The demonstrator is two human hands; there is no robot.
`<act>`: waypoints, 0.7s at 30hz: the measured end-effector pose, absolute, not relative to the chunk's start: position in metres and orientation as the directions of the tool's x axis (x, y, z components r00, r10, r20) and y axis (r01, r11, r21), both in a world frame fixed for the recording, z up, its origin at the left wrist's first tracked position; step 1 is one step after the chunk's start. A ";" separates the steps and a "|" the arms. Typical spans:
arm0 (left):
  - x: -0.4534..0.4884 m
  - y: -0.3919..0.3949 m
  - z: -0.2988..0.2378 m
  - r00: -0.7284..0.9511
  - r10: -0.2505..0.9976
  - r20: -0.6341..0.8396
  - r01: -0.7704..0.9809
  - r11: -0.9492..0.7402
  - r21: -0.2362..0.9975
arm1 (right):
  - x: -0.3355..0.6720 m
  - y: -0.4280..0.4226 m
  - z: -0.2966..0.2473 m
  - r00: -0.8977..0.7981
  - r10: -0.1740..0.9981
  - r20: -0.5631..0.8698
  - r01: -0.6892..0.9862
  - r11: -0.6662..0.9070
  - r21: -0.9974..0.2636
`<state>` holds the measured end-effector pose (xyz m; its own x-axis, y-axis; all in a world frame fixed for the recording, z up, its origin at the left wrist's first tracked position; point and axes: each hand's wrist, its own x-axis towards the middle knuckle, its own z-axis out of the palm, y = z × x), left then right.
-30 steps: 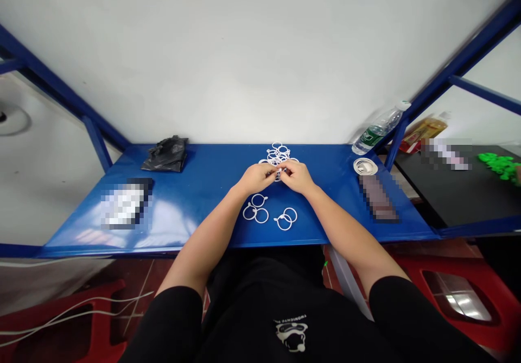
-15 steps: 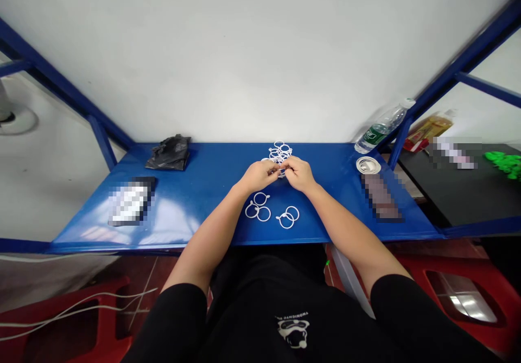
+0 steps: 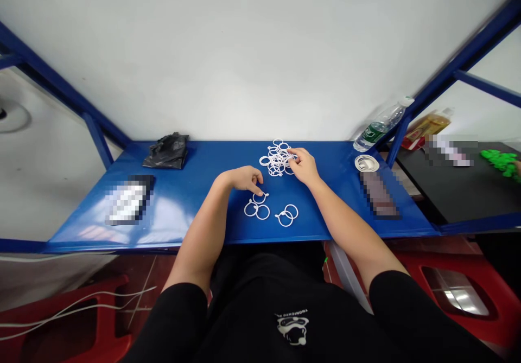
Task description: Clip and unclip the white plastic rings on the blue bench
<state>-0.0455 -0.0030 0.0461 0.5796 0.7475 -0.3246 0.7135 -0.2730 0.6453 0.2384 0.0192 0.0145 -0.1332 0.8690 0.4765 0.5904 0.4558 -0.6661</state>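
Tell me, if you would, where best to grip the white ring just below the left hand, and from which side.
Pinch its far rim, by the small tab, coming from above with the left hand. The ring lies flat on the blue table, and its near edge meets the two lower rings, so the far rim looks the freest part, and the fingertips are just above it.

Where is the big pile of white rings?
In the head view, the pile of white plastic rings sits near the middle of the blue table, touching the person's right hand and just beyond the smaller group of rings.
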 end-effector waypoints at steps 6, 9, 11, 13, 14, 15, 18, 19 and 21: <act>-0.033 0.000 0.032 0.577 0.804 -0.144 0.680 -0.376 0.630 | 0.238 0.016 0.016 -0.096 0.832 0.546 0.556 0.500 -0.664; -0.024 -0.003 0.032 0.559 0.829 0.017 0.656 -0.455 0.602 | 0.237 0.012 0.018 -0.120 0.830 0.544 0.534 0.516 -0.670; -0.018 -0.006 0.034 0.554 0.827 0.096 0.641 -0.497 0.585 | 0.234 0.007 0.019 -0.214 0.839 0.500 0.515 0.532 -0.672; -0.012 -0.009 0.037 0.538 0.825 0.173 0.629 -0.530 0.568 | 0.230 0.002 0.020 -0.354 0.825 0.441 0.502 0.565 -0.654; -0.010 -0.010 0.039 0.526 0.823 0.213 0.626 -0.544 0.558 | 0.228 0.000 0.020 -0.417 0.808 0.416 0.498 0.586 -0.639; -0.008 -0.011 0.039 0.514 0.821 0.249 0.625 -0.557 0.546 | 0.225 -0.002 0.020 -0.463 0.791 0.399 0.494 0.605 -0.625; -0.004 -0.012 0.038 0.512 0.808 0.291 0.628 -0.583 0.516 | 0.219 -0.005 0.018 -0.491 0.785 0.379 0.491 0.608 -0.623; -0.003 -0.011 0.036 0.517 0.805 0.290 0.627 -0.587 0.511 | 0.218 -0.005 0.017 -0.474 0.798 0.373 0.487 0.591 -0.643; -0.003 -0.011 0.034 0.518 0.803 0.295 0.627 -0.591 0.507 | 0.217 -0.005 0.017 -0.434 0.827 0.358 0.464 0.546 -0.698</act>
